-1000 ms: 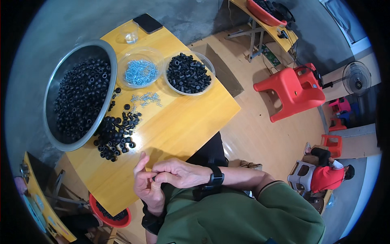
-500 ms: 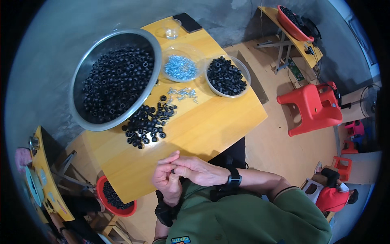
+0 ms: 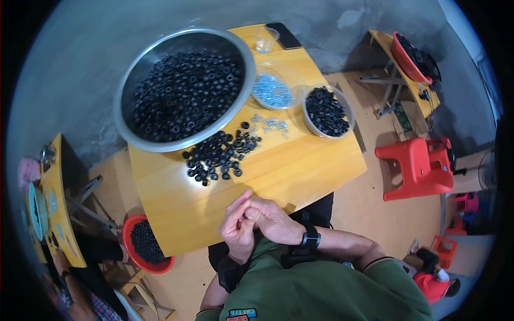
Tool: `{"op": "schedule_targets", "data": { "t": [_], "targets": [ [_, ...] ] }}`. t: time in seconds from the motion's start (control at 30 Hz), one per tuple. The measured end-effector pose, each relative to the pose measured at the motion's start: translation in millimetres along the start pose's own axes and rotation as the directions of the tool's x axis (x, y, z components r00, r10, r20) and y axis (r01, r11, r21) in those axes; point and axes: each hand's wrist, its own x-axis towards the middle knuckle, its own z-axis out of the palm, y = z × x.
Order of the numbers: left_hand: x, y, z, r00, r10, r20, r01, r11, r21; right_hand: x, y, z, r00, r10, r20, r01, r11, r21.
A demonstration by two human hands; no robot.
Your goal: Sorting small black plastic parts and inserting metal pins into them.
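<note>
My left hand (image 3: 235, 229) and my right hand (image 3: 271, 221) meet over the near edge of the yellow table. Both have curled fingers pressed together around a small black piece (image 3: 246, 216), mostly covered by the fingertips. Beyond them on the tabletop lies a loose heap of black ring-like parts (image 3: 215, 159). Small silvery pins (image 3: 270, 124) are scattered next to it. A large metal basin (image 3: 121, 115) full of black parts stands at the back left, tilted in view. To its right are a clear tub (image 3: 273, 92) of silvery-blue pins and a clear tub (image 3: 326, 112) of small black pieces.
A clear cup (image 3: 266, 41) and a dark phone (image 3: 284, 35) lie at the far edge. Red stools (image 3: 412, 168) stand on the right. A red basin (image 3: 128, 251) of black parts is on the floor at left. Another person's arm (image 3: 75, 286) shows at lower left.
The view has shifted, so the table and its containers sit farther right and slightly turned. My hands stay together, fingers still closed around the small piece.
</note>
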Motion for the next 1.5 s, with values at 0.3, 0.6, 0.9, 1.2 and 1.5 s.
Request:
{"op": "schedule_targets", "data": {
  "t": [0.3,0.6,0.9,1.2,1.5],
  "targets": [
    [-3,41,-57,0.932,0.232,-0.279,-0.186,0.966,0.182,14,-15,2,0.938,0.211,0.274,-0.24,0.968,0.076],
    [-70,24,-252,0.54,0.119,-0.833,0.157,0.958,0.238,21,-3,-29,0.988,0.09,-0.128,-0.143,0.851,-0.504],
    [-4,56,-146,0.845,-0.09,-0.528,-0.041,0.972,-0.231,54,-4,-55,0.952,-0.286,-0.109,0.075,0.563,-0.823],
    [23,37,-40,0.923,-0.366,-0.114,0.276,0.84,-0.468,73,1,-52,0.956,-0.288,-0.06,0.091,0.482,-0.871],
    [45,19,-24,0.967,-0.253,-0.008,0.253,0.963,0.096,67,-5,-57,0.977,-0.212,-0.003,0.079,0.377,-0.923]
  ]
}}
